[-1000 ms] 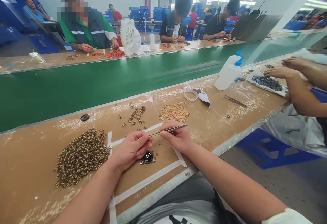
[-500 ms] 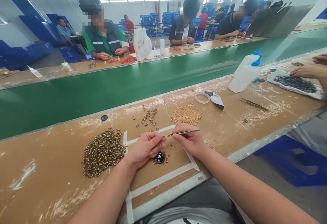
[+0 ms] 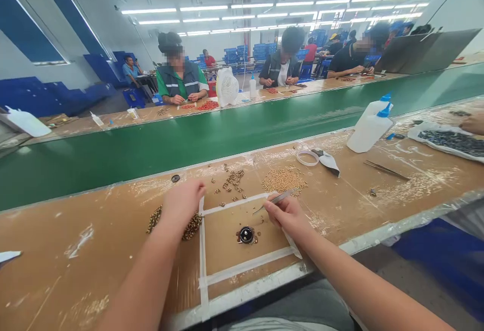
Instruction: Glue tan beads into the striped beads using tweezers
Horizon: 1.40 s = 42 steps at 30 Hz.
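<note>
My right hand (image 3: 284,213) is closed round a pair of tweezers (image 3: 278,198), their thin tips pointing left over the taped area. Below the tips, on the brown tabletop, sits a small round black dish (image 3: 246,235) with dark liquid and a light bit at its centre; dark stains ring it. My left hand (image 3: 183,201) is over a heap of small dark-and-gold pieces (image 3: 192,226), covering much of it. Its fingers are blurred and mostly turned away, so whether they hold anything is hidden. Loose dark-and-gold pieces (image 3: 233,180) lie beyond, beside a pile of tan beads (image 3: 285,180).
White tape strips (image 3: 249,266) mark out a work area. To the right are a tape ring (image 3: 307,158), white squeeze bottles (image 3: 368,132) and spare tweezers (image 3: 385,170). A green conveyor belt (image 3: 189,137) runs behind, with co-workers seated across it. A black disc (image 3: 175,178) lies near the belt.
My left hand has moved away from the tweezer tips, leftward to the dark-and-gold heap. My right hand still holds the tweezers, their tips now free. The camera view has shifted up and left.
</note>
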### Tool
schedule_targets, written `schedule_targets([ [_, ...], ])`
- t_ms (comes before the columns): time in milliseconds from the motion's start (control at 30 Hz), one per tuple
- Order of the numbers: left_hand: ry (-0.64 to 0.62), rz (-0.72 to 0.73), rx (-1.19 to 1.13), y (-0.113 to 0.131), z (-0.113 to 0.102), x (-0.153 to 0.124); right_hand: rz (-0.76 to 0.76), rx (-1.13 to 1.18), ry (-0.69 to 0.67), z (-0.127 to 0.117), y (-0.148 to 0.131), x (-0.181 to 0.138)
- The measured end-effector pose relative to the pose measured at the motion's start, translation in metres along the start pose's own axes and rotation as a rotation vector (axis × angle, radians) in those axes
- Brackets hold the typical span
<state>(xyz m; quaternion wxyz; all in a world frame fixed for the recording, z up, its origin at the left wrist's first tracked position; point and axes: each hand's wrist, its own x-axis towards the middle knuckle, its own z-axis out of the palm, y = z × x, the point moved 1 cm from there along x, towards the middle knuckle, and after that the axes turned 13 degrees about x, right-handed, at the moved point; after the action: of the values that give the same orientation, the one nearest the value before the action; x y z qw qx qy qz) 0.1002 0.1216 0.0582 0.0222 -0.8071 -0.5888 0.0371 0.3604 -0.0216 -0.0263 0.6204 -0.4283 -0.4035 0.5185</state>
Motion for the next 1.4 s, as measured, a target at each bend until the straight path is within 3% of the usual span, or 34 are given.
schedule_targets([
  [167,-0.087,-0.093,0.115,-0.035,0.011,0.026,-0.009,-0.17,-0.039,0.004,0.015,-0.006],
  [467,-0.02,-0.092,-0.012,-0.039,0.026,0.03,-0.207,-0.456,-0.162,0.006,0.021,-0.007],
  [600,0.072,-0.061,-0.18,-0.023,0.019,0.026,-0.216,-0.5,-0.172,0.006,0.02,-0.007],
  [767,0.115,0.078,-0.476,0.019,0.017,0.009,-0.206,-0.49,-0.171,0.006,0.019,-0.008],
  [933,0.136,0.181,-0.822,0.044,0.037,-0.006,-0.203,-0.477,-0.165,0.006,0.018,-0.01],
  [1067,0.122,0.153,-1.077,0.049,0.058,-0.009,-0.21,-0.484,-0.16,0.005,0.019,-0.011],
  [1400,0.11,0.18,-1.157,0.063,0.069,-0.015,-0.218,-0.462,-0.164,0.005,0.021,-0.014],
])
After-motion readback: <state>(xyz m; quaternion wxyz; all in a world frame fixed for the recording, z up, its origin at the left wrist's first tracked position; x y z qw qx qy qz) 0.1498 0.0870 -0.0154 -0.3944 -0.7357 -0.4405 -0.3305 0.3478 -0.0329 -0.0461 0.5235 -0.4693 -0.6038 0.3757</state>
